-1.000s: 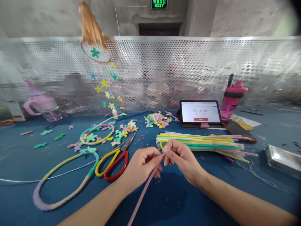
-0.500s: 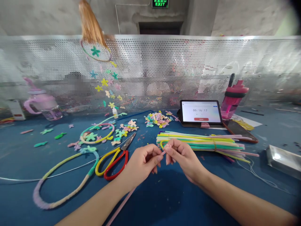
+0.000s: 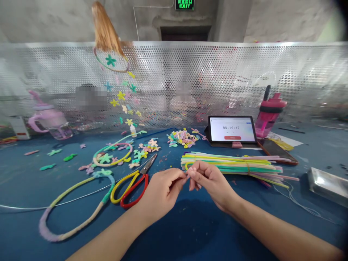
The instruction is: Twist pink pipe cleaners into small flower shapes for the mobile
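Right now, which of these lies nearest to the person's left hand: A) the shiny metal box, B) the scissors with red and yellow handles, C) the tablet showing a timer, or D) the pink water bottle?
B. The scissors lie just beside the left hand, while the other three things sit much farther away from it.

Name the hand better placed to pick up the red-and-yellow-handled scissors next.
Left, most likely: the left hand sits right beside the scissors, on their side. The right hand is farther away, nearer the bundle of pipe cleaners.
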A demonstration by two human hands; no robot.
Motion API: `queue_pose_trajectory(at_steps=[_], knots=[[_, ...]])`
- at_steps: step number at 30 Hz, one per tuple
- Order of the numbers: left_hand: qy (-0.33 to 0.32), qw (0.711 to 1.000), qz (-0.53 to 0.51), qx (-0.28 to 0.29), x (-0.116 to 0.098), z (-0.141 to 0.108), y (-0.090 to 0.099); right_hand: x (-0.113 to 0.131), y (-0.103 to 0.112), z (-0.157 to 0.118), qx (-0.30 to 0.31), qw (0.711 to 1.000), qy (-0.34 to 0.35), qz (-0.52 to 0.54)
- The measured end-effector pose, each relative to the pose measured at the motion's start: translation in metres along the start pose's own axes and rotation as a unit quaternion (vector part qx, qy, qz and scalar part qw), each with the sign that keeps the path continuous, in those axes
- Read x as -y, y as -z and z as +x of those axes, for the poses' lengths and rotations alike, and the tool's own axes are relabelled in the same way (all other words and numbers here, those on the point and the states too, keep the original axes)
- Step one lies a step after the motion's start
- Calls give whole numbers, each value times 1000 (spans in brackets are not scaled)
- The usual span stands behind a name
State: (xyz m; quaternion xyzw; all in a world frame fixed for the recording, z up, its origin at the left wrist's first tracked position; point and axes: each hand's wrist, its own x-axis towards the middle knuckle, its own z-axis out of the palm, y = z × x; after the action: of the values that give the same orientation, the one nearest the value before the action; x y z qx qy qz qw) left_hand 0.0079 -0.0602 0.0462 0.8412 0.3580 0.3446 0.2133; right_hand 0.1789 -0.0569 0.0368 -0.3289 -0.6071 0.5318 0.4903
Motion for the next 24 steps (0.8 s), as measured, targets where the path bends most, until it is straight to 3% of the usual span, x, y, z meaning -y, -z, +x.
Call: queue_pose_trajectory(at_steps=[4, 7, 24], knots=[[108, 980, -163, 38, 0, 3, -1, 1, 0, 1, 5, 999, 3, 35], [141, 967, -209, 37, 0, 4, 0, 1, 1, 1, 2, 998, 8, 58], [153, 964, -216, 34, -4, 5, 3, -3, 5, 3, -27, 999, -21, 23]])
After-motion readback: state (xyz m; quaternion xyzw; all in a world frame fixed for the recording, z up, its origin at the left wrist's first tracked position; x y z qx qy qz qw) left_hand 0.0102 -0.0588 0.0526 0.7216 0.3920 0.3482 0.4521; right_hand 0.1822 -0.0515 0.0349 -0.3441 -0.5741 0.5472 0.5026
